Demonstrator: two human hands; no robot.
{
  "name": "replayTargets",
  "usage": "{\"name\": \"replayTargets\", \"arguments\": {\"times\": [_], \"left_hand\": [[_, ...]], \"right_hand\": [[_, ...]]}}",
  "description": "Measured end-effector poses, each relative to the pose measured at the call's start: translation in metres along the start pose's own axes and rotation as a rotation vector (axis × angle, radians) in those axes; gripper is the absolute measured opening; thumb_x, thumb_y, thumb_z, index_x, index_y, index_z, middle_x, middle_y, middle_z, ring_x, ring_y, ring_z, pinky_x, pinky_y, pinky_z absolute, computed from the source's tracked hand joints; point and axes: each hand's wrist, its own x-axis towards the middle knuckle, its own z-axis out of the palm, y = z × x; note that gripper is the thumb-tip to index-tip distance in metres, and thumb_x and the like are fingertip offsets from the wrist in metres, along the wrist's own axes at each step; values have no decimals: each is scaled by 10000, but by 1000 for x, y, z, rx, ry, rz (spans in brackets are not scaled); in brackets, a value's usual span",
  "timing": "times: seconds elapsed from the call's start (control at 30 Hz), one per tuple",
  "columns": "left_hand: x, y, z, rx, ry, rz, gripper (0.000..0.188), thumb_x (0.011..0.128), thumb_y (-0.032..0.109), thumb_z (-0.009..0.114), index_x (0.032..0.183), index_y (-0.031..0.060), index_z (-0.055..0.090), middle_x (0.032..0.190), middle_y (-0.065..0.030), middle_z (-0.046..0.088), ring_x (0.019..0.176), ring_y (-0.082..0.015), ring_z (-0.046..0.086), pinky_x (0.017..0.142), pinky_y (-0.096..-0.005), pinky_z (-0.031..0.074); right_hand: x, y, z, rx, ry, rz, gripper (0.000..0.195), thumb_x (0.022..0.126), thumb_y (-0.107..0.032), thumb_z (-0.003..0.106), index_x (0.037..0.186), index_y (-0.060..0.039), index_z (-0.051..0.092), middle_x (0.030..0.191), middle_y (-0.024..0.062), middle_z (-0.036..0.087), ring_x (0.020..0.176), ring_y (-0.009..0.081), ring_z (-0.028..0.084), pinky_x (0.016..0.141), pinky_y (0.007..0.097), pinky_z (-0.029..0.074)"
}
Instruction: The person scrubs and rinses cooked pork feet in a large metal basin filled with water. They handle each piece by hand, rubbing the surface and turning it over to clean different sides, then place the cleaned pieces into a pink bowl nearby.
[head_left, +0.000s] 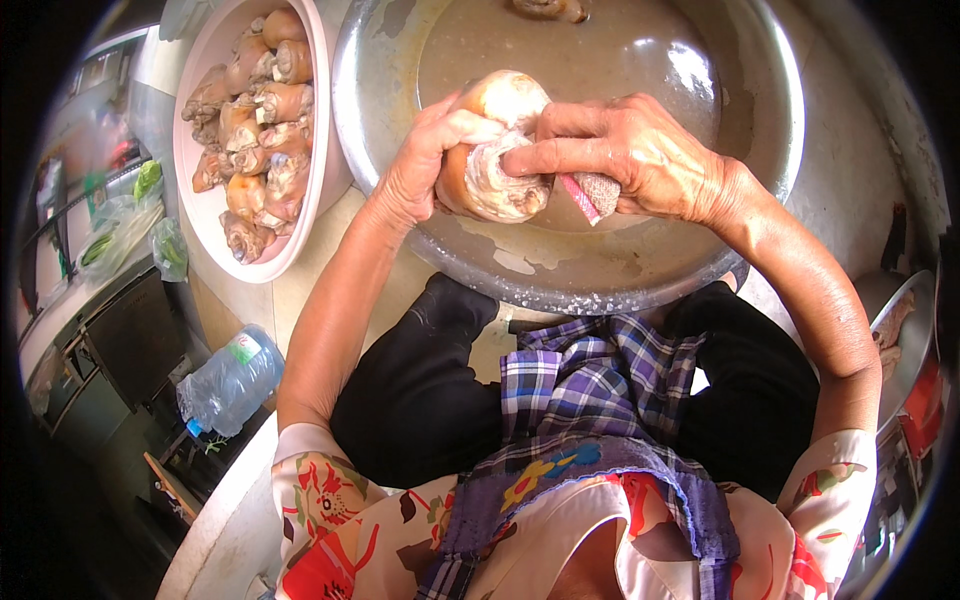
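Over a wide metal basin of murky water, my left hand grips a pale brown piece of meat with skin, seemingly a pig's trotter. The fingers of my right hand press into its folded, whitish end. Between the thumb and lower fingers of that hand is a folded scrap of coarse cloth with a pink-and-white edge. Another piece of meat lies in the water at the basin's far side. The underside of the held piece is hidden.
Left of the basin stands a pale pink tub heaped with similar meat pieces. A large clear plastic bottle lies at the lower left, near bagged greens. At the right edge a metal bowl holds more meat.
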Motion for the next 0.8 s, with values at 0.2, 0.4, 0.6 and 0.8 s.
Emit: {"name": "replayTargets", "arguments": {"times": [0.2,0.4,0.6,0.8], "left_hand": [[1,-3,1,44,-7,52,520,748,209,580,1207,-18,492,1099,-112,592,978,-190,603,861,-308,503],[1,-4,2,86,12,104,507,748,201,587,1197,-17,496,1086,-112,598,971,-188,607,844,-307,509],[3,-4,-2,27,67,90,502,735,182,601,1180,-25,497,1073,-114,600,960,-187,608,843,-306,503],[0,-3,6,101,98,229,475,718,182,610,1126,-34,499,1037,-125,598,929,-187,604,830,-302,493]], "right_hand": [[2,1,-1,4,23,-15,564,576,30,626,1099,-174,575,1038,77,623,857,302,641,727,385,530],[0,5,7,189,70,11,450,628,13,651,1043,-154,596,1002,73,637,886,293,642,754,376,533],[0,5,11,148,154,3,403,636,-17,673,1011,-147,597,999,62,632,912,289,638,783,364,539],[0,1,4,21,92,37,402,622,12,652,988,-142,590,994,60,617,888,297,634,749,372,528]]}}
